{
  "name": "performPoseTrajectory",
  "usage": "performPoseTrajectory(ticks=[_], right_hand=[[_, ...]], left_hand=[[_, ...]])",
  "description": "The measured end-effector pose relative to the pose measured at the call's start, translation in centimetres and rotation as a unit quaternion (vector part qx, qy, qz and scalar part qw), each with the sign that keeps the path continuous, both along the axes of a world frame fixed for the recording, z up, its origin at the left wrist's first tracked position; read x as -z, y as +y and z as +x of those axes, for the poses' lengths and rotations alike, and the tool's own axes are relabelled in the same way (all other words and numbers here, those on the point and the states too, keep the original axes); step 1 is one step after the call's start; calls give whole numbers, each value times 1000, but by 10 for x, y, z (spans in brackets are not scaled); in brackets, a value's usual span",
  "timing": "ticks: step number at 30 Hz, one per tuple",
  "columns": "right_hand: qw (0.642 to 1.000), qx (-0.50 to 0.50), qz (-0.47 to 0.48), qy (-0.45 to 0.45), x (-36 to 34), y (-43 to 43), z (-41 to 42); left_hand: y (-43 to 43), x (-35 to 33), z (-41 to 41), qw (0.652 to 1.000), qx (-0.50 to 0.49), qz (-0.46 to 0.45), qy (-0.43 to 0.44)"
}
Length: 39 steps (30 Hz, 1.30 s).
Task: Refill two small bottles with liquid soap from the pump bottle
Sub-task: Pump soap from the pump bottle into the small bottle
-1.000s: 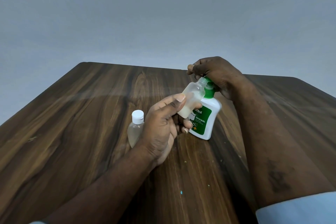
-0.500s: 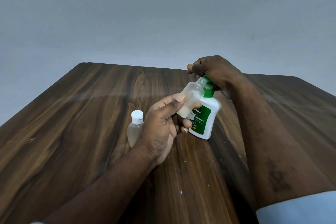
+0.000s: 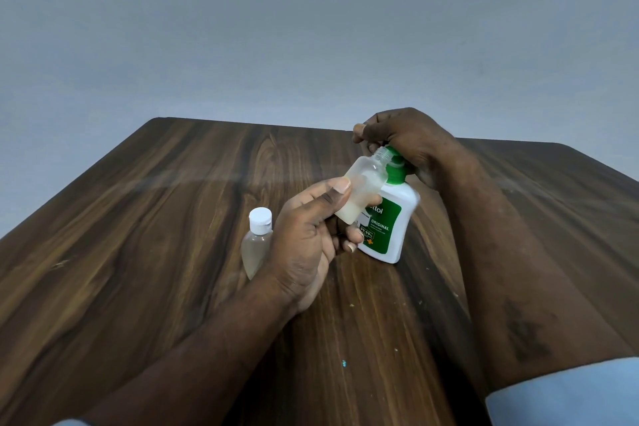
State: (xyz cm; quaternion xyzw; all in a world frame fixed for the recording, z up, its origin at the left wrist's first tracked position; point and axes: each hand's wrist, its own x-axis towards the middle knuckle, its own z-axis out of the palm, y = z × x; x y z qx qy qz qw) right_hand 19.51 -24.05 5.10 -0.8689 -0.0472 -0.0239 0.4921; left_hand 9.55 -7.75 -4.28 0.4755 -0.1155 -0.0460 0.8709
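My left hand (image 3: 311, 239) grips a small translucent bottle (image 3: 364, 188), uncapped and tilted, with a little pale liquid at its bottom. Its open neck sits right under the green pump head of the white pump bottle (image 3: 389, 228), which stands on the table and leans a little. Over that pump head my right hand (image 3: 411, 142) is curled, fingers bent down around it. A second small bottle (image 3: 257, 245) with a white cap stands upright just left of my left hand, partly hidden behind it.
Everything rests on a dark wooden table (image 3: 138, 252) whose far edge meets a plain grey wall. A few small crumbs and a tiny blue speck (image 3: 343, 362) lie on the wood near me.
The pump bottle and my right hand have shifted only slightly. My left hand keeps the small bottle at the spout as before.
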Motion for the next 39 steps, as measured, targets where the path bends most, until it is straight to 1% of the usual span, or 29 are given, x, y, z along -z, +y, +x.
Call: performPoseTrajectory(ticks=[5, 13, 19, 31, 39], right_hand=[[1000, -5, -2, -14, -4, 0, -3], [1000, 0, 3, 7, 1, 0, 0], [1000, 0, -21, -9, -2, 0, -2], [1000, 1, -10, 6, 0, 0, -3], [1000, 3, -20, -8, -4, 1, -2]], left_hand=[[1, 0, -1, 1000, 4, -1, -6], [0, 1, 0, 1000, 0, -3, -3], [1, 2, 2, 1000, -2, 0, -8], [1, 2, 1, 1000, 1, 0, -4], [1, 2, 1, 1000, -3, 0, -10]])
